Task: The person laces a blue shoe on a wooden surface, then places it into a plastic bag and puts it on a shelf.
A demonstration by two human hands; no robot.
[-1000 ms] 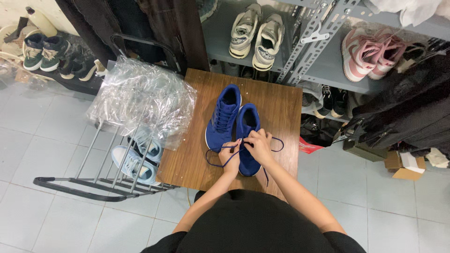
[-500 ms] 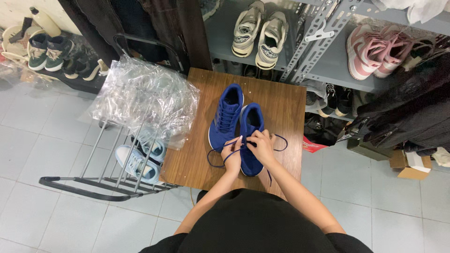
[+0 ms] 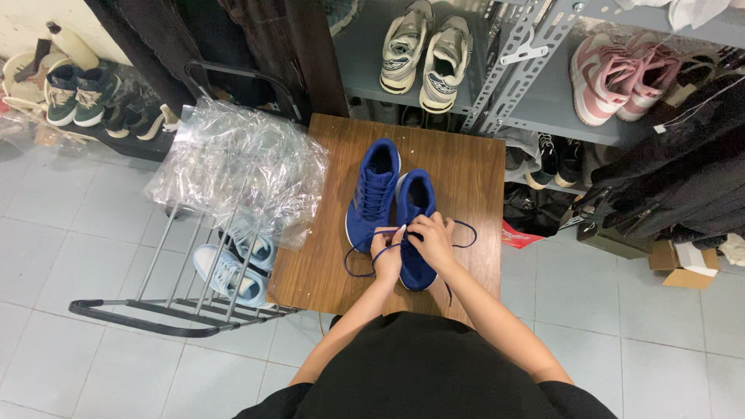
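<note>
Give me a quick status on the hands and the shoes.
Left hand and right hand both pinch the blue lace over the right shoe. Left shoe beside it on the wooden table. Plastic wrap off to the side, nothing in the way.

Single head view, looking steeply down from above at wooden table (image 3: pixel 458 167), moderately near; tiled floor (image 3: pixel 93 233) around.
</note>
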